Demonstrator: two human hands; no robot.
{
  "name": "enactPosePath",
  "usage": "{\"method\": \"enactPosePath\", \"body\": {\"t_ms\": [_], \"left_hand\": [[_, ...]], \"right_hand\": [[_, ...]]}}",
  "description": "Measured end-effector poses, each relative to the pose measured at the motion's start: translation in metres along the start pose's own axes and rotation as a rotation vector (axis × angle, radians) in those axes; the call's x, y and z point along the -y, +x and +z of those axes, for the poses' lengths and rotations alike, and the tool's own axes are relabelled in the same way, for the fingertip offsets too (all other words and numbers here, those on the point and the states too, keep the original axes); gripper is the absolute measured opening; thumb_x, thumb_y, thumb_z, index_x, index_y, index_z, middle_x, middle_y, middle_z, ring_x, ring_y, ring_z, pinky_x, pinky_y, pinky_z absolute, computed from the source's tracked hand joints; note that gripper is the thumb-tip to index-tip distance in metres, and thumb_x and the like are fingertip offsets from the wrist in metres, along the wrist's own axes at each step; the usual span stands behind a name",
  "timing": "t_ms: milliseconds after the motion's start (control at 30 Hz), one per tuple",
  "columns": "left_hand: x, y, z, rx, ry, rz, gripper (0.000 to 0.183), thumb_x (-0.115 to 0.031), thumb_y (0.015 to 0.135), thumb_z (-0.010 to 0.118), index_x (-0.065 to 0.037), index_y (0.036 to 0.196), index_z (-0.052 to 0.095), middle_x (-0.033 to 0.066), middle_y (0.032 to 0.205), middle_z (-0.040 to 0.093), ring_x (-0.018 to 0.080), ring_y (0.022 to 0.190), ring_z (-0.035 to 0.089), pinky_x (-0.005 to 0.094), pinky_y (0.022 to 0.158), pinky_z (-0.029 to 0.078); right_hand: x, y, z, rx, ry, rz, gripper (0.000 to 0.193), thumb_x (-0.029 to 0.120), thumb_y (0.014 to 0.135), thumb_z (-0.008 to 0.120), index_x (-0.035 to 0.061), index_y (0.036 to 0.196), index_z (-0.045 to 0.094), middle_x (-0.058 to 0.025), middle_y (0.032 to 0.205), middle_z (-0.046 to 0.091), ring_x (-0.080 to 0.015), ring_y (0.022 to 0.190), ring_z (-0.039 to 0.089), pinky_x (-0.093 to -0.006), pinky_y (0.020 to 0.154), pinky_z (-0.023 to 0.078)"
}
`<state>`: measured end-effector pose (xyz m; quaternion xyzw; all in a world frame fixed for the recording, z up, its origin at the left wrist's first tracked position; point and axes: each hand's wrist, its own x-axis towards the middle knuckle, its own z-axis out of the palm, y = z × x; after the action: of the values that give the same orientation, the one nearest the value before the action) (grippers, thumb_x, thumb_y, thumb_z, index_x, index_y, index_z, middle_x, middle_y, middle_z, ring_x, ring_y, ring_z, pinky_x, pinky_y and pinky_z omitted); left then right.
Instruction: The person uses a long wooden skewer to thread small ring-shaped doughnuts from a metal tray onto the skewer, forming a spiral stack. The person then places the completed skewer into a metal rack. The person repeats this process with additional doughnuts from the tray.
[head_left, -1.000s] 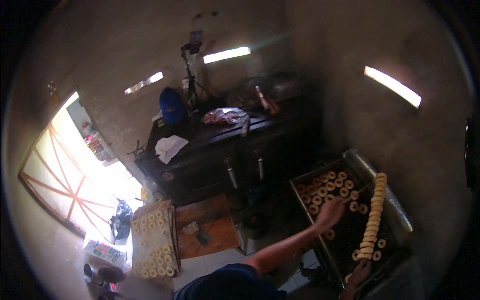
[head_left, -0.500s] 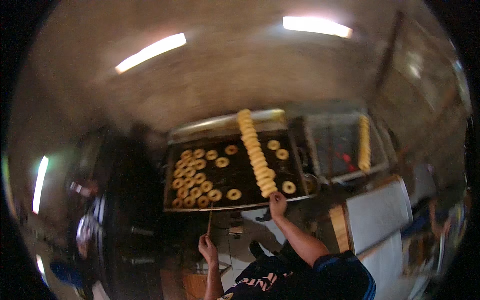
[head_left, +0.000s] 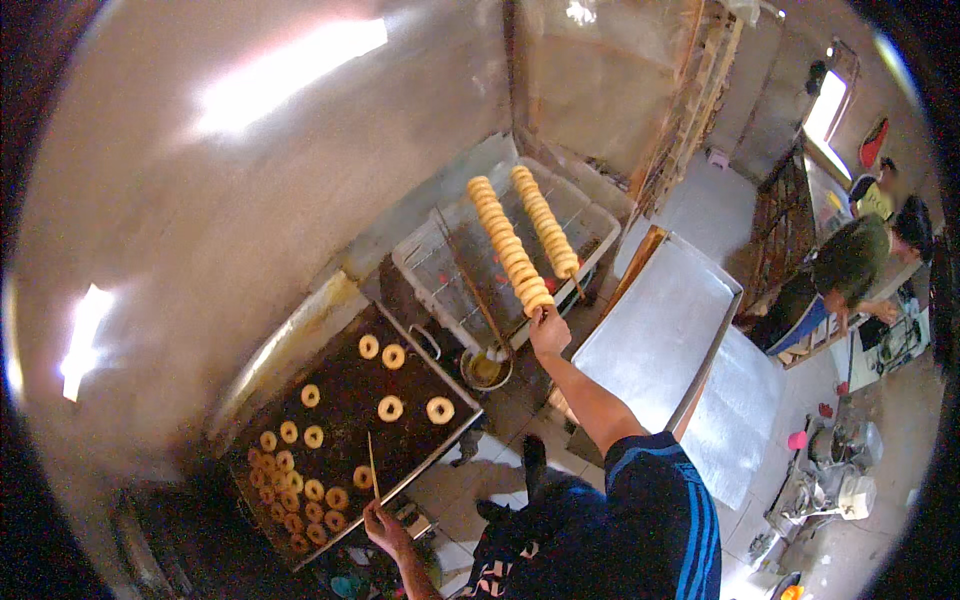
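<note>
My right hand [head_left: 549,332] grips the near end of a skewer of doughnuts [head_left: 508,245], a long row of pale golden rings packed together; the stick inside is hidden. It hangs over a grey rectangular tub [head_left: 420,268], where a second doughnut skewer [head_left: 545,222] lies to its right. In my left hand [head_left: 386,528] is a thin wooden stick [head_left: 373,466], pointing up over the near edge of the fryer [head_left: 345,425]. Ring doughnuts [head_left: 390,408] float in the dark oil, crowded at the near left and scattered elsewhere.
Right of the tub are large metal trays [head_left: 655,335]. A small pot [head_left: 487,368] stands between fryer and tub, and a rod [head_left: 470,275] lies across the tub. At the far right a person [head_left: 860,260] bends over a work surface, with another person [head_left: 876,190] behind.
My right hand has carried the doughnut skewer from above the fryer rightward to the tub. The view has turned right. My left hand still holds the stick near the fryer's front edge.
</note>
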<state>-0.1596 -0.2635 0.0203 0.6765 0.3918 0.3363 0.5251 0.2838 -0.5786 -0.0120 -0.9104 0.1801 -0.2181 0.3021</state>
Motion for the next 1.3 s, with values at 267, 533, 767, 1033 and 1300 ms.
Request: {"method": "enactPosePath", "body": {"t_ms": [267, 533, 767, 1033, 1300], "left_hand": [[-0.041, 0.006, 0.069, 0.129, 0.201, 0.068, 0.017, -0.013, 0.106, 0.057, 0.002, 0.106, 0.067, 0.0072, 0.090, 0.064, 0.0170, 0.078, 0.056, 0.0368, 0.072, 0.049], [-0.038, 0.014, 0.108, 0.071, 0.366, 0.188, 0.019, -0.015, 0.107, 0.058, 0.000, 0.108, 0.069, 0.0068, 0.084, 0.065, 0.0148, 0.078, 0.056, 0.0333, 0.068, 0.047], [-0.007, 0.033, 0.102, 0.281, 0.688, 0.230, 0.017, -0.017, 0.101, 0.064, -0.004, 0.109, 0.071, 0.0144, 0.083, 0.069, 0.0212, 0.074, 0.062, 0.0377, 0.069, 0.051], [-0.012, 0.089, 0.084, 0.480, 0.800, 0.232, 0.016, -0.021, 0.096, 0.065, -0.009, 0.106, 0.071, 0.0191, 0.089, 0.074, 0.0406, 0.081, 0.072, 0.0485, 0.071, 0.056], [-0.017, 0.171, 0.092, 0.636, 0.890, 0.309, 0.016, -0.023, 0.093, 0.067, -0.008, 0.097, 0.070, 0.0192, 0.086, 0.074, 0.0405, 0.081, 0.073, 0.0516, 0.073, 0.058]], "right_hand": [[-0.017, 0.092, 0.063, 0.112, -0.058, 0.220, 0.024, 0.033, 0.096, 0.067, 0.0113, 0.105, 0.072, -0.0170, 0.092, 0.074, -0.0397, 0.085, 0.072, -0.0547, 0.074, 0.056], [-0.038, 0.011, 0.030, 0.177, -0.160, -0.260, 0.033, 0.029, 0.091, 0.072, 0.0111, 0.118, 0.073, -0.0200, 0.117, 0.062, -0.0435, 0.106, 0.058, -0.0568, 0.087, 0.047], [-0.017, -0.044, 0.051, 0.381, -0.172, -0.359, 0.034, 0.039, 0.094, 0.071, 0.0097, 0.110, 0.074, -0.0177, 0.111, 0.062, -0.0417, 0.103, 0.060, -0.0553, 0.084, 0.051], [-0.030, -0.062, -0.050, 0.535, 0.361, -0.196, 0.019, 0.017, 0.100, 0.064, 0.0023, 0.111, 0.068, -0.0235, 0.097, 0.068, -0.0424, 0.090, 0.067, -0.0492, 0.080, 0.053], [0.043, -0.148, -0.328, 0.779, -0.496, -0.496, 0.047, 0.008, 0.089, 0.066, 0.0282, 0.129, 0.075, -0.0081, 0.082, 0.068, -0.0305, 0.073, 0.070, -0.0446, 0.063, 0.055]]}}
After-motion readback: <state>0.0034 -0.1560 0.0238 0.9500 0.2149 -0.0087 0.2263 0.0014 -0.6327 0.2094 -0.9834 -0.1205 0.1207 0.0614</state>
